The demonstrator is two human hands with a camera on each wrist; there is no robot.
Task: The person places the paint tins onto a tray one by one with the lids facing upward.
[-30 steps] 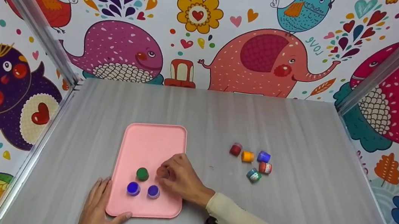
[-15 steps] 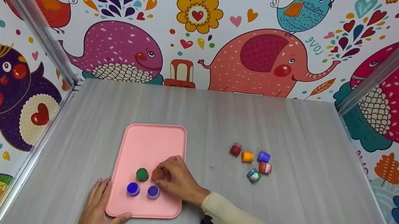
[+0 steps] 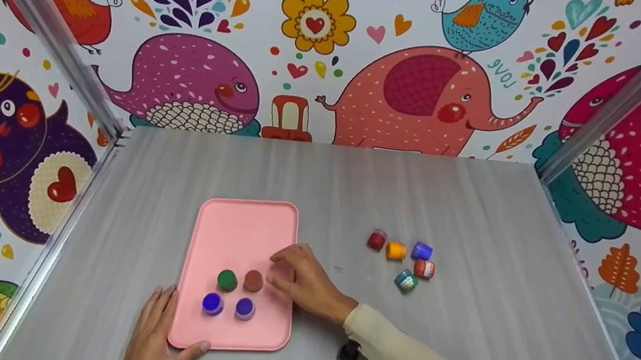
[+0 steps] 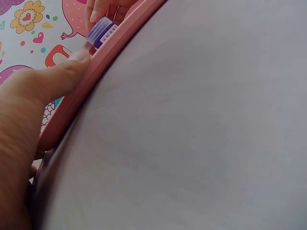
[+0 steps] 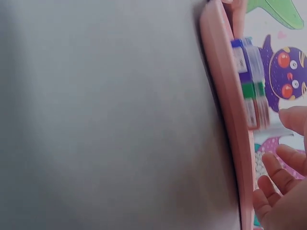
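Note:
My left hand (image 3: pixel 157 337) holds the near left corner of a pink tray (image 3: pixel 244 229), its fingers along the side and its thumb (image 4: pixel 72 69) over the rim. Four-sided grouping shows on the tray: small paint pots with a green lid (image 3: pixel 227 280), a brown lid (image 3: pixel 253 280), a blue lid (image 3: pixel 213 304) and a violet-blue lid (image 3: pixel 245 309), all upright. Just right of the brown pot, my right hand (image 3: pixel 308 282) hovers over the tray's right side, thumb and fingers parted around nothing. In the right wrist view, a gap separates its fingers from the pots (image 5: pixel 256 112).
Right of the tray, several more paint pots lie on the grey table (image 3: pixel 343 195): dark red (image 3: pixel 377 239), orange (image 3: pixel 395 251), blue (image 3: pixel 422 251), red (image 3: pixel 424 269) and teal-green (image 3: pixel 406 281). A patterned wall (image 3: pixel 308 80) stands behind.
The right hand has moved the brown-lidded pot slightly left beside the green one, let go of it, and drawn back to the right with its fingers parted. The left hand stays at the tray.

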